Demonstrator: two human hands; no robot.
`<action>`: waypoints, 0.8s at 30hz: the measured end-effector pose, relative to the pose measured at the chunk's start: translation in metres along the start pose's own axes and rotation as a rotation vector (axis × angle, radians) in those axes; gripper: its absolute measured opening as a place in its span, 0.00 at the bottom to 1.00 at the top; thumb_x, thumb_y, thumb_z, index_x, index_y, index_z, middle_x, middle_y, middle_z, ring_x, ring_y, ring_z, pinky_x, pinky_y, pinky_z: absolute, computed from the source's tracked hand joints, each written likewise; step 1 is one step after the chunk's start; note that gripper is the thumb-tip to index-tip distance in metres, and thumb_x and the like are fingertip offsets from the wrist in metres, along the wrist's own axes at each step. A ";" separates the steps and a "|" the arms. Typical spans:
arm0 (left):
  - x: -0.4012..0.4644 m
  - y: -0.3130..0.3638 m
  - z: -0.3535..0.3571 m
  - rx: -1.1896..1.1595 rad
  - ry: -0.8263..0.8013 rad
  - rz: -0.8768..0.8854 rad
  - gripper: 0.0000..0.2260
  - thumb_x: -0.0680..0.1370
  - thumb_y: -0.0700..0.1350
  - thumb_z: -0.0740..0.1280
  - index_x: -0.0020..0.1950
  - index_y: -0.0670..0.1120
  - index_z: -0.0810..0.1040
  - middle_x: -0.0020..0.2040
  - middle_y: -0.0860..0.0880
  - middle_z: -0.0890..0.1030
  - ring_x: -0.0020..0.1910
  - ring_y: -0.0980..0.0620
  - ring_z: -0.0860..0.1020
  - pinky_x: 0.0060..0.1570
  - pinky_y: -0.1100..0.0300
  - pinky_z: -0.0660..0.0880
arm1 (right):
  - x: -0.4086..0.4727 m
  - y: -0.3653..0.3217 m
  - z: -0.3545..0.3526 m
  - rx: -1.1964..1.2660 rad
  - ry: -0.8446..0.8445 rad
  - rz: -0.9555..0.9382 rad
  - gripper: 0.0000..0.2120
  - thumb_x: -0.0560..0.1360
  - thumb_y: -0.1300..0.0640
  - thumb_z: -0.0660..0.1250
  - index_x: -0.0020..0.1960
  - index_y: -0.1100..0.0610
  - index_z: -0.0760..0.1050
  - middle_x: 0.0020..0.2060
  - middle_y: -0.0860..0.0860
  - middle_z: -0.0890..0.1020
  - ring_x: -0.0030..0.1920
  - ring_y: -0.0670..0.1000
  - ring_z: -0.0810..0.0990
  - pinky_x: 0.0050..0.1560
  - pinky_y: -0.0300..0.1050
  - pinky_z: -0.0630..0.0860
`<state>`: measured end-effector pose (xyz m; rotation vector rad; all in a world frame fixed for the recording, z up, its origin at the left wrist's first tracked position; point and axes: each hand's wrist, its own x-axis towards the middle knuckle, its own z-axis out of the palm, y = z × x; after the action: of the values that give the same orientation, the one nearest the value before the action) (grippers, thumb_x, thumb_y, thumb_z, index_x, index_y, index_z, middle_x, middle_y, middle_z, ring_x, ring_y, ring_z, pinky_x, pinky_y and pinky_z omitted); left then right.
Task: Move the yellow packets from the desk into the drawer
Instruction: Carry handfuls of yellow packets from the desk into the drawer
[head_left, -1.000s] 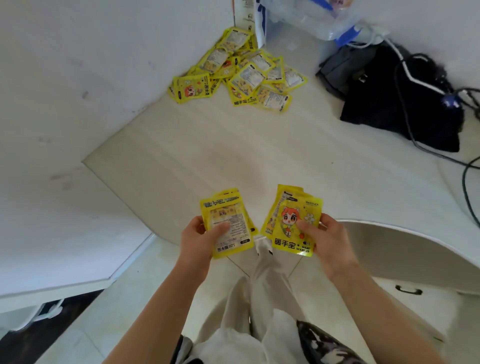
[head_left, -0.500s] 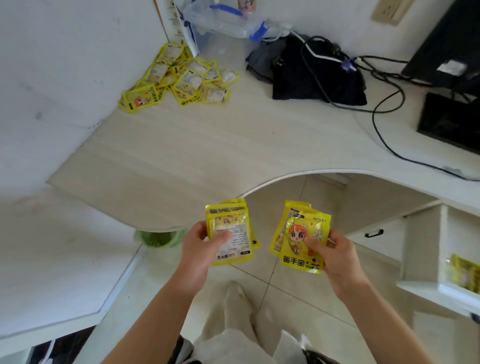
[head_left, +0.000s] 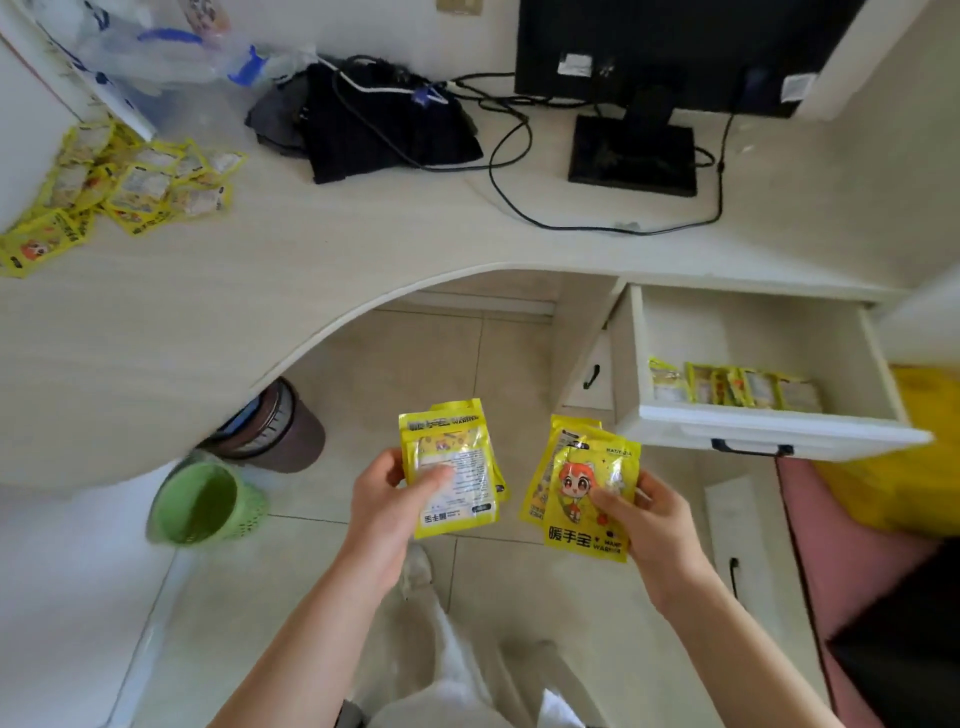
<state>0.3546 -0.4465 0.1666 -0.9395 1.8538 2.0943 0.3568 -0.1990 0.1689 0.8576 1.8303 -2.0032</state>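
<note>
Open drawer (head_left: 769, 421) now beside both raised hands, left hand (head_left: 382, 499) and right hand (head_left: 660, 525) fingers each grasping yellow packets (head_left: 454, 473)

Both bare forearms reach forward from the bottom edge, angled slightly toward each other. The left hand (head_left: 387, 506) is raised with its palm turned inward, thumb lying across the front of a small stack of yellow packets (head_left: 457, 480) and fingers curled behind it. The right hand (head_left: 657, 525), level with the left and a little apart from it, pinches a second stack of packets (head_left: 582, 493), thumb on the printed face, fingers wrapped round the back edge
</note>
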 end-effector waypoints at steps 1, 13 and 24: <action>-0.008 -0.006 0.017 0.007 -0.022 -0.006 0.17 0.62 0.42 0.77 0.49 0.41 0.80 0.47 0.41 0.85 0.48 0.39 0.84 0.49 0.40 0.80 | -0.004 0.001 -0.019 0.003 0.018 -0.007 0.11 0.71 0.67 0.72 0.52 0.61 0.78 0.44 0.58 0.86 0.45 0.61 0.84 0.49 0.59 0.81; -0.056 -0.046 0.187 0.025 -0.243 -0.131 0.14 0.70 0.33 0.73 0.55 0.37 0.78 0.50 0.40 0.85 0.46 0.41 0.84 0.41 0.49 0.81 | -0.028 0.006 -0.194 0.064 0.316 -0.069 0.07 0.71 0.65 0.72 0.46 0.56 0.78 0.41 0.55 0.86 0.41 0.57 0.85 0.44 0.55 0.82; -0.006 -0.036 0.316 0.054 -0.337 -0.179 0.16 0.70 0.34 0.73 0.57 0.38 0.77 0.52 0.40 0.84 0.50 0.41 0.83 0.49 0.45 0.80 | 0.044 -0.044 -0.276 0.048 0.409 -0.042 0.09 0.70 0.64 0.73 0.49 0.58 0.78 0.44 0.56 0.85 0.44 0.58 0.84 0.47 0.57 0.82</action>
<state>0.2745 -0.1394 0.1456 -0.6621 1.5872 1.9440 0.3603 0.0837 0.1738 1.3354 2.0253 -2.0160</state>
